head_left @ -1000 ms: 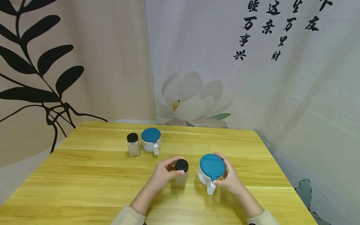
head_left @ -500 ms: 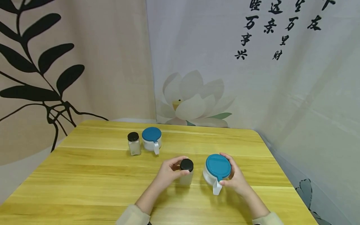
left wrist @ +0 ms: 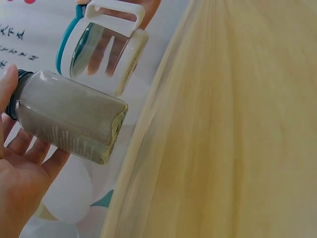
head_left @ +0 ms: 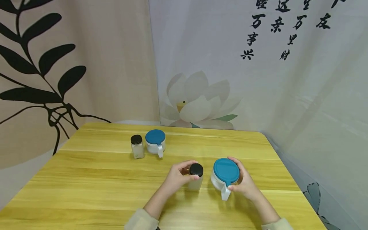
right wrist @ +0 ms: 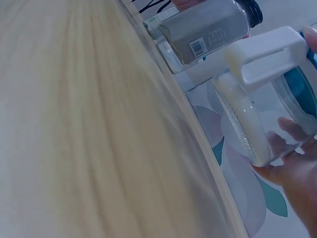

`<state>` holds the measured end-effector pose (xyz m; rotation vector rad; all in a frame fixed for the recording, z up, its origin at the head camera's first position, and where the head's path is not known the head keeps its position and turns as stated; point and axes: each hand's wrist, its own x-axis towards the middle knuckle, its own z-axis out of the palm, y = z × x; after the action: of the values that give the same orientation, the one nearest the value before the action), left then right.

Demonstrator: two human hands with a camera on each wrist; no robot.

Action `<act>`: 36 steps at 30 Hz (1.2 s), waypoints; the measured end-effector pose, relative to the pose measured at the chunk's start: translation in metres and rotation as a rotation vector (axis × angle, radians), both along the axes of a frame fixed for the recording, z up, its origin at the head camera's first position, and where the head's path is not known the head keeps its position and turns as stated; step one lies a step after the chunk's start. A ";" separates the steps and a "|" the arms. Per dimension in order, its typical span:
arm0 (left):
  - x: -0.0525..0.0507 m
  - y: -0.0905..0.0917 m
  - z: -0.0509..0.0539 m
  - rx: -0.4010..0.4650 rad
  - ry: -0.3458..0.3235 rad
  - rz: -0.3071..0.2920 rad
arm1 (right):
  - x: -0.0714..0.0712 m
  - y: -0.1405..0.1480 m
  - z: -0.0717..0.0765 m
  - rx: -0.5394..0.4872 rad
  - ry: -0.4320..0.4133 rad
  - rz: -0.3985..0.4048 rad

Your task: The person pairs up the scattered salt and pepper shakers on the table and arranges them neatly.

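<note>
My left hand (head_left: 177,177) grips a clear jar (head_left: 195,184) with a black lid, thumb and fingers around its top. The left wrist view shows this jar (left wrist: 69,116) tilted sideways in that camera's picture, the hand (left wrist: 25,181) at its lid end. To the right, my right hand (head_left: 246,183) holds a clear container (head_left: 217,182) with a blue lid and a white handle, fingers round its far right side and thumb near the handle. In the right wrist view the fingers (right wrist: 297,168) show through the container's wall. The two held things are apart.
At the back left of the wooden table (head_left: 86,179) stand another black-lidded jar (head_left: 138,150) and another blue-lidded container (head_left: 155,136) with a white handle, side by side. Behind the table hangs a printed cloth (head_left: 198,38).
Both hands have moved to the right in the head view, carrying the jar and the container with them. The back pair stands where it was.
</note>
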<state>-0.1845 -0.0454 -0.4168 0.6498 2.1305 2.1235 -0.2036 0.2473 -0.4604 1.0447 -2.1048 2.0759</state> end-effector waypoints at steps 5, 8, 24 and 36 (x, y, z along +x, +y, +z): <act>0.001 0.005 0.002 -0.002 -0.006 0.012 | 0.000 0.006 -0.001 0.006 0.018 0.006; 0.001 0.008 0.002 0.003 -0.002 0.002 | 0.002 0.008 -0.002 0.012 0.014 0.008; -0.005 0.024 -0.006 0.028 -0.020 -0.016 | 0.007 0.021 -0.001 0.035 0.017 -0.014; -0.016 0.040 -0.028 0.043 -0.008 0.001 | 0.009 0.034 -0.004 0.037 0.020 -0.042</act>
<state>-0.2003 -0.0058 -0.4453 0.6438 2.0866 2.1744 -0.1948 0.2813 -0.4644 1.0120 -2.1445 2.0066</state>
